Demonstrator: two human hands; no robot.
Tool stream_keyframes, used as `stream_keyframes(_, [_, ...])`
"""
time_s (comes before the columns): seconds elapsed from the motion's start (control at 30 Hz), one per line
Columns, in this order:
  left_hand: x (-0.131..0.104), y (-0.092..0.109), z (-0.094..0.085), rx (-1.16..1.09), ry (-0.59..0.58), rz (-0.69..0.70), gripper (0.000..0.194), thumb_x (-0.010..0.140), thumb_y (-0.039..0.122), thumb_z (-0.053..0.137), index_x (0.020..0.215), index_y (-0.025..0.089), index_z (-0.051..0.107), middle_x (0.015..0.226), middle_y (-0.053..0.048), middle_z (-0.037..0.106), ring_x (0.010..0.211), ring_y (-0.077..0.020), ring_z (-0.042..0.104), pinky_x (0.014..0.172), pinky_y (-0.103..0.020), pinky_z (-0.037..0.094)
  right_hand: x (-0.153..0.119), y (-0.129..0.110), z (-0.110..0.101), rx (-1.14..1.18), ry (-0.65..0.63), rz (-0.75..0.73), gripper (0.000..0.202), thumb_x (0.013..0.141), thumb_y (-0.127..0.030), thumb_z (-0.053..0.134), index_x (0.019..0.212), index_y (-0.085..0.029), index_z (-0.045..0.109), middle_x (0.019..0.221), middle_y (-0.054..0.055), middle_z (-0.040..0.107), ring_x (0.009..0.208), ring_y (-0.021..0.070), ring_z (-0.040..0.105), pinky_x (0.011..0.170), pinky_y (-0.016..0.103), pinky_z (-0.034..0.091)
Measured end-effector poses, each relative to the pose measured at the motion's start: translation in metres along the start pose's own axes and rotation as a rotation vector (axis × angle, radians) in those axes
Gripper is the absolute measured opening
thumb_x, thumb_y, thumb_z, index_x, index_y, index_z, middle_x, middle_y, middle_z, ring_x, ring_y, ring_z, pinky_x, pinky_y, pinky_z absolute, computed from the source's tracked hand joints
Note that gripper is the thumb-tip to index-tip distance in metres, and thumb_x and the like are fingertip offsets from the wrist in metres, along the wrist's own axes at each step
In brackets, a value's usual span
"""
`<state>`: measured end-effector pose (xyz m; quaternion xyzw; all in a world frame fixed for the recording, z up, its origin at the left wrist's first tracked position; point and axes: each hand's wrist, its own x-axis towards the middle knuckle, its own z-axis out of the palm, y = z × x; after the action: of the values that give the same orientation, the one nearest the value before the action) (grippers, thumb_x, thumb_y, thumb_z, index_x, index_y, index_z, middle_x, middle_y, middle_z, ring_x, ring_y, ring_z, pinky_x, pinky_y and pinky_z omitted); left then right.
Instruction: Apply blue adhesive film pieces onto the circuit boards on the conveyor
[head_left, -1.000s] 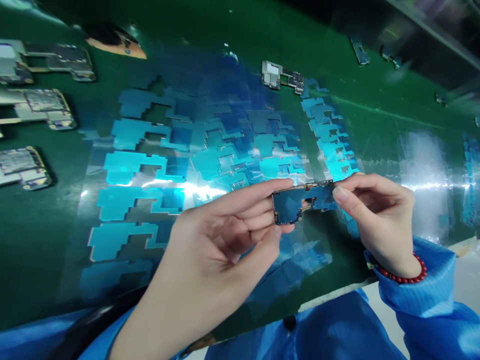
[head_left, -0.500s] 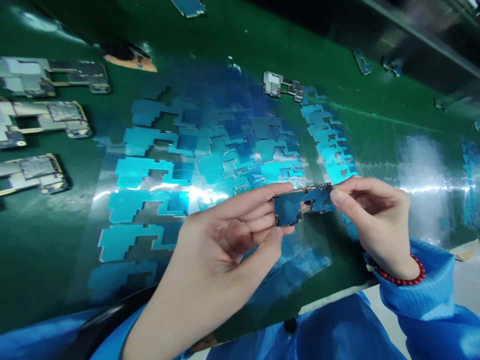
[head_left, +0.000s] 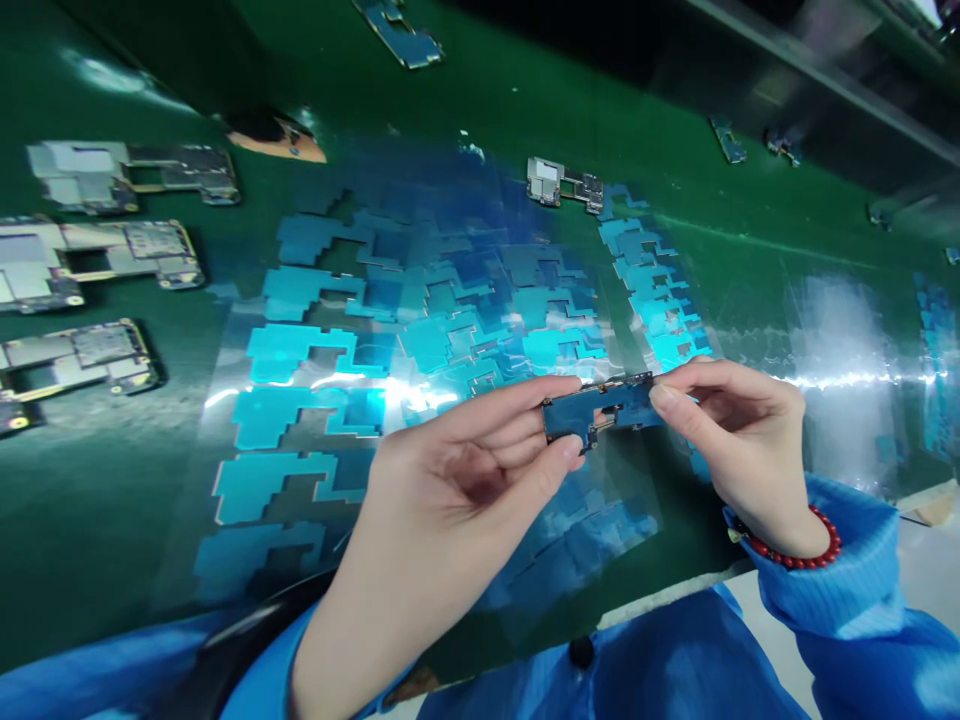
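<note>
— Blue, and being held between both hands just above the green counter (head_left: 112,500): looking at the notched circuit board (head_left: 571,408)?

— Yes, and noticing a change at the left hand (head_left: 457,480): laying the thumb over the near edge of the blue face now, instead of bracing below the corner. Also tipping the board slightly, judging by the narrower face.

— Meaning what for the work?

— Probably firming up the hold; not showing clearly whether pressing down or merely steadying.

— And with that left hand, opening how far?

— Curving half open, palm up, clasping the left end between thumb and outstretched fingers. With the right hand (head_left: 739,425), closing thumb and forefinger in a pinch on the other end.

— And beneath, finding what?

— Seeing blue film cutouts (head_left: 281,350) lying in columns on clear sheets, a silvery circuit board (head_left: 546,180) resting at the far end of the right-hand column, and three larger-looking circuit boards (head_left: 82,175) spreading out at the left.

— And farther out?

— Making out small board pieces (head_left: 727,140) toward the far right, a dark rail (head_left: 810,75) running behind, and pale floor (head_left: 930,560) showing past the near edge. Wearing red beads (head_left: 821,548) at the right wrist, beside a blue cuff (head_left: 840,590).
</note>
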<state>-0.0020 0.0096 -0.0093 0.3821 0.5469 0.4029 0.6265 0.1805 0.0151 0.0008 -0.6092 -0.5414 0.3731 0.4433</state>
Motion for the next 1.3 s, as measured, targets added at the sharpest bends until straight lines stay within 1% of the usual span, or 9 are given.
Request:
stream_keyframes(0.13, [0.0, 0.005, 0.001, 0.047, 0.034, -0.082, 0.022, 0.07, 0.024, 0.077, 0.092, 0.026, 0.074, 0.073, 0.003, 0.077, 0.065, -0.0184, 0.074, 0.068, -0.026, 0.063, 0.0, -0.001, 0.002, 0.009, -0.001, 0.009, 0.01, 0.073, -0.011, 0.076, 0.073, -0.022, 0.073, 0.069, -0.002, 0.072, 0.061, 0.0102, 0.066, 0.056, 0.021, 0.059])
stream_keyframes(0.3, [0.007, 0.006, 0.0, 0.005, 0.004, -0.059, 0.016, 0.067, 0.024, 0.079, 0.081, 0.023, 0.072, 0.057, 0.004, 0.072, 0.055, -0.0177, 0.072, 0.062, -0.024, 0.064, -0.002, -0.001, 0.004, 0.043, -0.007, -0.015, 0.015, 0.071, -0.008, 0.075, 0.074, -0.023, 0.075, 0.072, -0.003, 0.073, 0.062, 0.0097, 0.067, 0.057, 0.019, 0.06])
stream_keyframes(0.5, [0.008, 0.002, -0.001, -0.002, 0.008, -0.025, 0.015, 0.069, 0.027, 0.08, 0.08, 0.021, 0.071, 0.06, 0.003, 0.073, 0.053, -0.0161, 0.071, 0.059, -0.022, 0.063, -0.005, 0.002, 0.005, 0.071, -0.03, -0.025, 0.013, 0.072, -0.01, 0.075, 0.075, -0.022, 0.075, 0.073, -0.002, 0.073, 0.065, 0.0109, 0.067, 0.063, 0.022, 0.061])
stream_keyframes(0.83, [0.007, -0.001, -0.002, 0.011, 0.005, -0.017, 0.014, 0.073, 0.027, 0.078, 0.08, 0.021, 0.068, 0.067, 0.005, 0.071, 0.068, -0.0146, 0.073, 0.06, -0.016, 0.062, -0.008, 0.009, 0.008, 0.073, -0.08, -0.05, 0.003, 0.078, -0.018, 0.072, 0.079, -0.021, 0.073, 0.075, -0.001, 0.071, 0.066, 0.0112, 0.066, 0.061, 0.024, 0.059])
stream_keyframes(0.97, [0.006, 0.0, 0.001, 0.003, 0.029, -0.038, 0.017, 0.07, 0.029, 0.08, 0.078, 0.021, 0.068, 0.067, 0.003, 0.072, 0.068, -0.0178, 0.074, 0.058, -0.019, 0.063, -0.007, 0.013, 0.007, -0.124, -0.03, -0.225, 0.004, 0.08, -0.019, 0.072, 0.082, -0.023, 0.07, 0.077, 0.001, 0.071, 0.084, 0.0179, 0.067, 0.08, 0.035, 0.057])
stream_keyframes(1.03, [0.007, 0.0, 0.001, 0.003, 0.036, -0.037, 0.02, 0.068, 0.032, 0.082, 0.077, 0.02, 0.068, 0.066, 0.002, 0.072, 0.067, -0.0191, 0.074, 0.057, -0.022, 0.064, -0.004, 0.016, 0.005, -0.306, 0.049, -0.369, 0.018, 0.076, -0.022, 0.077, 0.092, -0.024, 0.07, 0.081, 0.002, 0.072, 0.095, 0.0226, 0.064, 0.093, 0.043, 0.051])
stream_keyframes(1.1, [0.007, 0.0, 0.001, -0.007, 0.04, -0.03, 0.023, 0.067, 0.035, 0.082, 0.077, 0.02, 0.068, 0.066, 0.001, 0.071, 0.068, -0.0202, 0.074, 0.056, -0.023, 0.064, 0.0, 0.02, 0.002, -0.426, 0.104, -0.439, 0.033, 0.073, -0.026, 0.079, 0.103, -0.026, 0.067, 0.087, 0.003, 0.072, 0.098, 0.0241, 0.062, 0.097, 0.046, 0.047])
stream_keyframes(1.2, [0.009, 0.0, 0.0, -0.035, 0.043, -0.022, 0.026, 0.067, 0.036, 0.082, 0.079, 0.019, 0.066, 0.069, 0.0, 0.073, 0.072, -0.0212, 0.074, 0.057, -0.024, 0.064, 0.005, 0.024, -0.002, -0.378, 0.13, -0.369, 0.026, 0.081, -0.025, 0.07, 0.107, -0.024, 0.065, 0.087, 0.002, 0.071, 0.092, 0.02, 0.064, 0.093, 0.041, 0.049])
stream_keyframes(1.3, [0.009, -0.001, 0.0, -0.078, 0.026, -0.021, 0.027, 0.066, 0.035, 0.082, 0.08, 0.018, 0.065, 0.068, 0.0, 0.072, 0.07, -0.0196, 0.073, 0.057, -0.024, 0.063, 0.004, 0.027, -0.001, -0.152, 0.01, -0.188, 0.02, 0.086, -0.026, 0.063, 0.106, -0.021, 0.064, 0.086, 0.002, 0.072, 0.084, 0.0152, 0.067, 0.085, 0.034, 0.053])
